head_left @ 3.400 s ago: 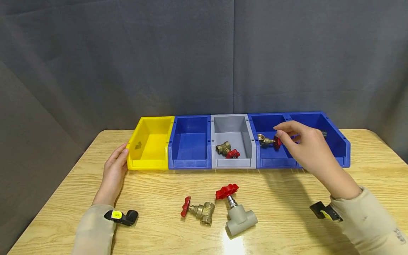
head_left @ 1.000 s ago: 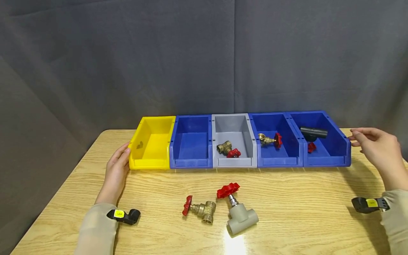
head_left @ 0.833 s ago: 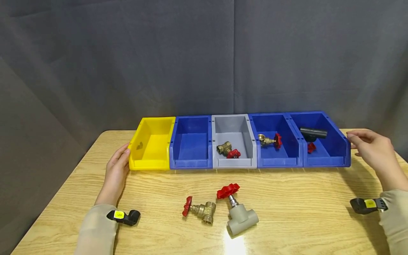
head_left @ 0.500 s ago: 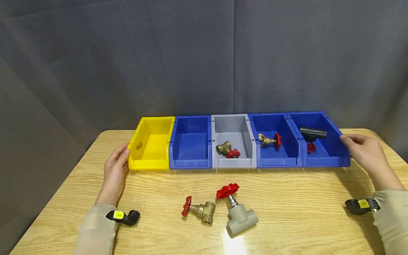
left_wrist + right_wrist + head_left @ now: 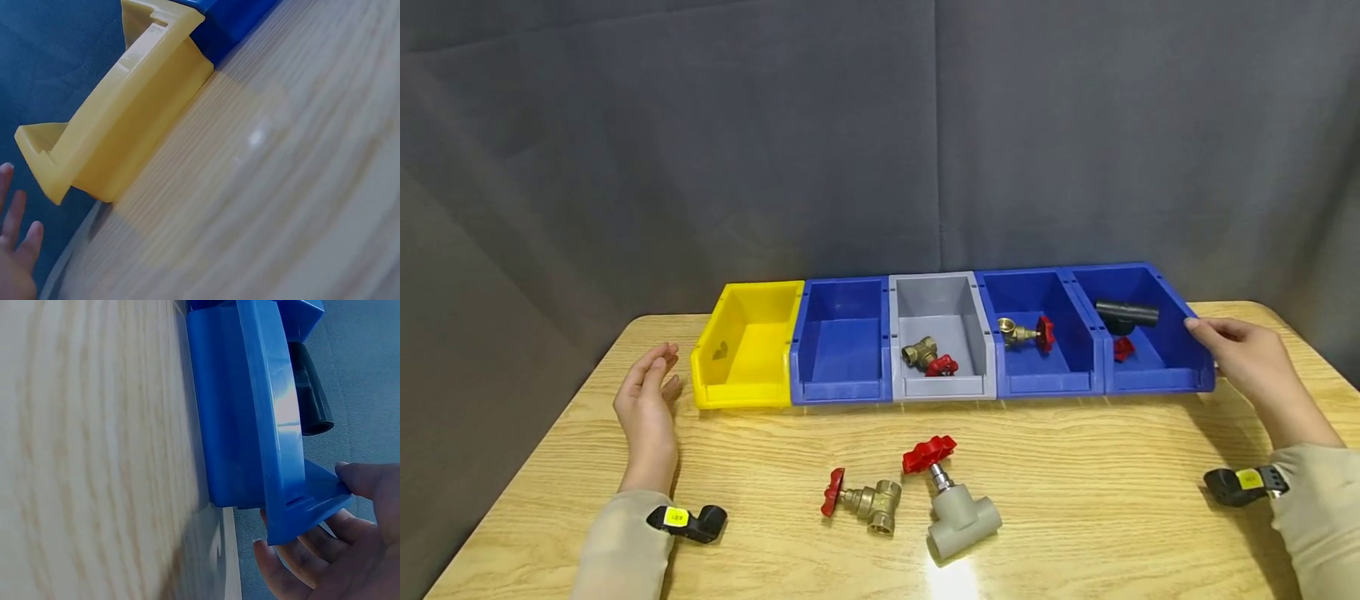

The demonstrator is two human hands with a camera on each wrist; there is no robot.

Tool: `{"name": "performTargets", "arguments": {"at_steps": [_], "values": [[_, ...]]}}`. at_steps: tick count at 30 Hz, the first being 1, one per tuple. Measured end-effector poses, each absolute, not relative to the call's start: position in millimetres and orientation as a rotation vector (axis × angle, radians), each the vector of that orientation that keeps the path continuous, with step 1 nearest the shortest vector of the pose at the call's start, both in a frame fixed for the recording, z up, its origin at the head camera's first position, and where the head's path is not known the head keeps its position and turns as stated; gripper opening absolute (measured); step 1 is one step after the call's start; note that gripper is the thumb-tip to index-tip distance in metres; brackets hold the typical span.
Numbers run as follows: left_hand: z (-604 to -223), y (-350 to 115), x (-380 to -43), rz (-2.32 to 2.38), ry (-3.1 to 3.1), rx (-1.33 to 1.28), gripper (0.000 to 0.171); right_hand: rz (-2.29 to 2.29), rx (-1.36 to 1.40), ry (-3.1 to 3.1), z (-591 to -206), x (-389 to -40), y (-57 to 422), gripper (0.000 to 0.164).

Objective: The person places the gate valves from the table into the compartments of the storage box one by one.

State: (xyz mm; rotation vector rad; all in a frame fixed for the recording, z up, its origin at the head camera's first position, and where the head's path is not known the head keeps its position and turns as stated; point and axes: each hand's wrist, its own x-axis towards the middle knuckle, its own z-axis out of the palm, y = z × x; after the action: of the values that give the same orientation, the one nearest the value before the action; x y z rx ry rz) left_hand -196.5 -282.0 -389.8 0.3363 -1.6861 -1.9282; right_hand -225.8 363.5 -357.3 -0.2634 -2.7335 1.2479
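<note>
Blue end bin (image 5: 1157, 381) at the far right of the row of bins (image 5: 945, 387), clamped at its outer rim between thumb and fingers of the right grip (image 5: 1251, 357), with left grip (image 5: 646, 408) loose, fingers apart, just beside the yellow bin (image 5: 741, 396). Seemingly partway along, with black tee valve (image 5: 1126, 315), brass valve (image 5: 1017, 334) and second brass valve (image 5: 921, 353) already binned, third brass valve (image 5: 876, 503) and grey tee valve (image 5: 959, 518) left over. Underneath, pale wood-grain table (image 5: 1097, 492); behind, dark grey cloth (image 5: 775, 150).

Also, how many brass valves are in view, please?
3: one brass valve on the table, another in the grey bin, and a third in the blue bin directly right of it.
</note>
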Motion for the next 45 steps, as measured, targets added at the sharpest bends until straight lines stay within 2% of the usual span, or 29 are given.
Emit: {"name": "performTargets", "arguments": {"at_steps": [17,24,35,45], "values": [[-362.6,-281.7,-190.2,-1.97,-1.57,0.18,0.027,1.209,-0.262,-2.79,-353.8,-226.5,358.0,0.07],[-344.7,-269.3,-187.5,-2.032,-1.516,0.092,0.03,1.204,-0.258,-2.802,-354.2,-225.1,359.3,0.07],[-315.0,-239.3,-177.1,-2.008,-1.596,-0.19,0.028,1.183,-0.23,-2.807,-356.0,-224.2,361.9,0.068],[-292.0,-217.3,-159.7,-1.918,-1.891,-0.586,0.028,1.154,-0.209,-2.797,-355.2,-225.3,362.0,0.067]]}}
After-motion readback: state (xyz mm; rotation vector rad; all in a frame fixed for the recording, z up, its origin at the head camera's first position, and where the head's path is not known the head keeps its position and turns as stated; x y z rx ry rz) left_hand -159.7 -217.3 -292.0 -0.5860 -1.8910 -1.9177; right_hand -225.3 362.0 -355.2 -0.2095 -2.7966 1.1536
